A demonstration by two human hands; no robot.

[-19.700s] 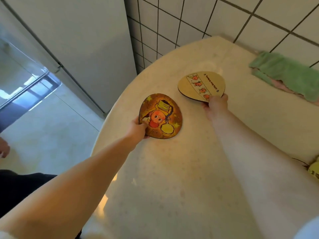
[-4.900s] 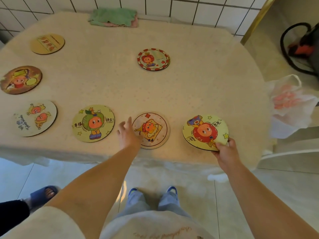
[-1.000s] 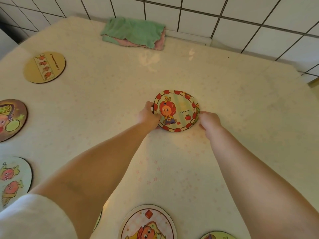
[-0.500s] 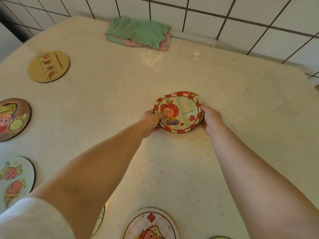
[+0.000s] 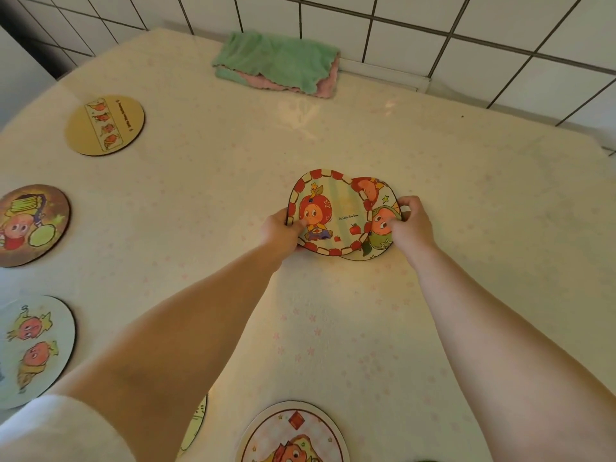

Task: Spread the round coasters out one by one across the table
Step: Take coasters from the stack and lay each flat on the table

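Observation:
At the middle of the table my left hand [image 5: 281,230] grips the left edge of a red-bordered round coaster [image 5: 330,211] with an apple-head figure. From under its right side a second coaster [image 5: 380,221], green and orange, sticks out, and my right hand [image 5: 408,225] pinches that one's right edge. Both coasters sit low over the cream tablecloth [image 5: 333,328]. Other round coasters lie singly: a tan one [image 5: 105,125] at far left, a brown one [image 5: 31,225], a pale one [image 5: 31,348], and a pink one [image 5: 293,435] at the near edge.
A folded green and pink cloth [image 5: 278,63] lies at the back against the white tiled wall [image 5: 433,25]. A sliver of another coaster [image 5: 195,425] shows beside my left forearm. Bare tablecloth stretches to the right of my hands.
The stack in my hands has split: my right hand has slid a lower coaster out to the right from under the red-bordered one, which my left hand keeps.

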